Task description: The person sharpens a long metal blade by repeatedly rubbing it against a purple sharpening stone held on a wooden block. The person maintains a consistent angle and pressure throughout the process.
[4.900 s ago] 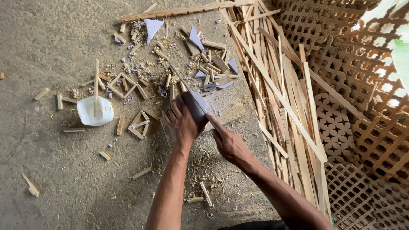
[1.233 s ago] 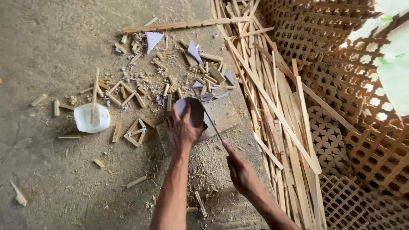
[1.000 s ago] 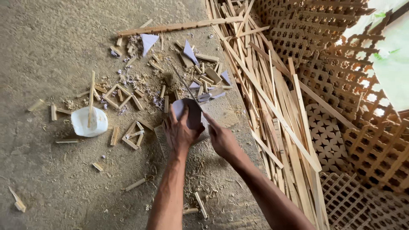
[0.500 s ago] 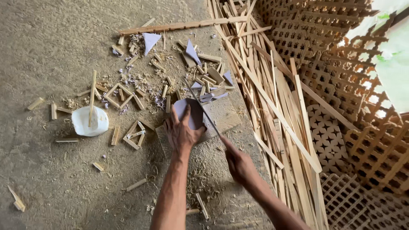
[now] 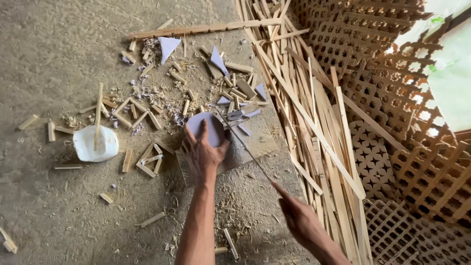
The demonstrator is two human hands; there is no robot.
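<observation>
Lilac and flat, a rounded sheet piece (image 5: 210,128) is pinned down under the left hand (image 5: 202,153), fingers spread across its near edge, on a worn board (image 5: 245,149) lying on the sandy floor (image 5: 44,49). A thin saw blade (image 5: 245,149) is held by the right hand (image 5: 301,221), whose grip is closed around the blade's near end, the blade slanting up to meet the right edge of the sheet piece. Wood shavings are scattered on the floor around the board. To the left, well apart, a white plastic tub (image 5: 95,145) is seen with a wooden stick (image 5: 98,114) standing in it. Small glued stick frames (image 5: 135,112) and short offcuts are strewn between the tub and the board. Further lilac triangles (image 5: 168,46) are lying near the far edge of the floor, just beside a long batten (image 5: 206,28). Along the right side, a heap of thin wooden slats (image 5: 314,113) is piled against stacked lattice panels (image 5: 392,98).
</observation>
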